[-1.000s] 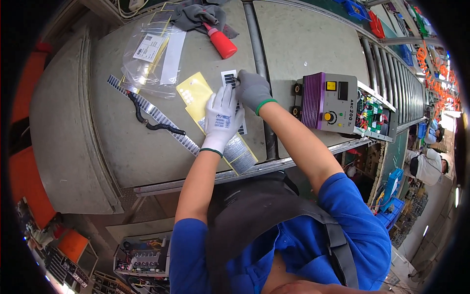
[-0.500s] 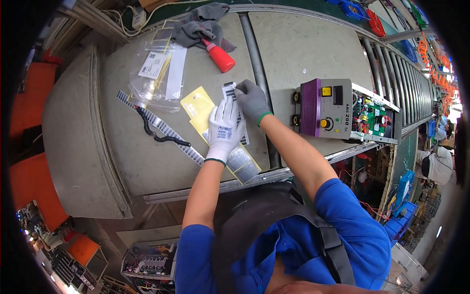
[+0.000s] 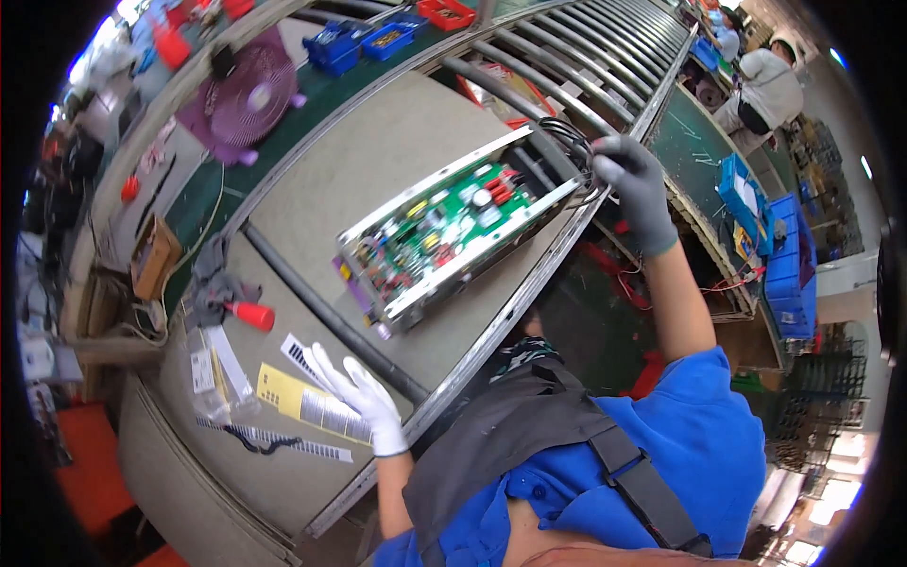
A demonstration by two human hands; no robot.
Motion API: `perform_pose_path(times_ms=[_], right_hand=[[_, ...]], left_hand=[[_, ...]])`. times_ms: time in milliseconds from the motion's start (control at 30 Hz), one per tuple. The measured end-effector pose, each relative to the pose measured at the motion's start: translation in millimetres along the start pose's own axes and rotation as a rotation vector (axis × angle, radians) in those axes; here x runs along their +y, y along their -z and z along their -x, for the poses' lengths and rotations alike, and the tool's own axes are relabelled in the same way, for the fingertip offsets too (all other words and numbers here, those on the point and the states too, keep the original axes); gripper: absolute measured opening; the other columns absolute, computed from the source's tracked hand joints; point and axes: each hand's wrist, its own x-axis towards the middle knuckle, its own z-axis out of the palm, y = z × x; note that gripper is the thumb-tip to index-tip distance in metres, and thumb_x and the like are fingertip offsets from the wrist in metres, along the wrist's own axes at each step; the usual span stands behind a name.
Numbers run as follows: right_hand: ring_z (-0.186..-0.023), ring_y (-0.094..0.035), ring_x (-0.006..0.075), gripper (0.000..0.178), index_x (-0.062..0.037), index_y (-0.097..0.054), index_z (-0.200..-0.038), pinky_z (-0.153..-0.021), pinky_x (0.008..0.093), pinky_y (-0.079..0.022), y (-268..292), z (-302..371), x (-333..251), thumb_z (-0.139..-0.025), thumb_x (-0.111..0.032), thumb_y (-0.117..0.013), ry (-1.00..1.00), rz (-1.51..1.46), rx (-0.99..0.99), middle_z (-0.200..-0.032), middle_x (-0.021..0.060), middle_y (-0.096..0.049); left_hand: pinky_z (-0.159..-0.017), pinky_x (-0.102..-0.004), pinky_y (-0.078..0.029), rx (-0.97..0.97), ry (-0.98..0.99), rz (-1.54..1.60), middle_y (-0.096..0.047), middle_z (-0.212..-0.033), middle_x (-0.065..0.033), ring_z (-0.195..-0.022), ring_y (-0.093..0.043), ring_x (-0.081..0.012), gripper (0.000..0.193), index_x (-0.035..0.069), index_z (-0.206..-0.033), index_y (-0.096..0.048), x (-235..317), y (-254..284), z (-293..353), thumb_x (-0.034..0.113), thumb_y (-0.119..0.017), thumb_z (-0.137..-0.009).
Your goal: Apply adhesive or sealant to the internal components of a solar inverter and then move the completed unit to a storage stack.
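Note:
My right hand (image 3: 639, 197), in a grey glove, has its fingers curled at a coiled black cable (image 3: 569, 135) by the rear end of an uncovered electrical machine (image 3: 452, 229). Inside that metal casing show a green circuit board and coloured wiring; its front faces left. White-gloved, my left hand (image 3: 367, 395) hovers with fingers apart over the yellow label sheet (image 3: 280, 389). A black-and-white label strip (image 3: 297, 353) lies beside those fingertips. Near the sheet rest a longer label strip (image 3: 326, 452) and a dark twisted cord (image 3: 255, 442).
A red bottle (image 3: 252, 315) and grey cloth (image 3: 210, 288) lie at the left of the bench. Metal rollers (image 3: 576, 71) run on beyond the machine. A purple fan (image 3: 250, 94) and blue bins (image 3: 340, 47) stand at the back. Another person (image 3: 767, 87) is at far right.
My right hand has left the labels and reached right to the cable. My left hand has lifted, its fingers spreading. The machine has turned, and the view has swung right.

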Motion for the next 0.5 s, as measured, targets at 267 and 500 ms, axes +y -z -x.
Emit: perform_pose_path(times_ms=[267,500], right_hand=[[-0.092,-0.064,0.0127,0.022,0.0000,-0.074,-0.098,-0.084,0.0291,-0.049,106,-192,186,-0.081,-0.014,-0.077,0.048,-0.185,-1.007,-0.094,0.0048,-0.071],[-0.088,-0.064,0.0102,0.024,-0.0007,-0.074,-0.102,-0.084,0.0287,-0.050,18,-232,235,-0.084,-0.017,-0.077,0.211,-0.708,-1.483,-0.091,0.0045,-0.073]], left_hand=[[-0.120,-0.0429,-0.026,0.260,-0.187,-0.085,-0.045,-0.148,-0.0200,-0.141,-0.039,-0.0301,0.043,-0.006,-0.144,-0.044,225,-104,13,0.008,-0.045,-0.103],[-0.096,-0.0354,-0.049,-0.054,0.082,-0.040,-0.061,-0.120,-0.0155,-0.108,-0.060,-0.0209,0.061,-0.003,-0.137,-0.050,359,-247,10,0.011,-0.077,-0.084]])
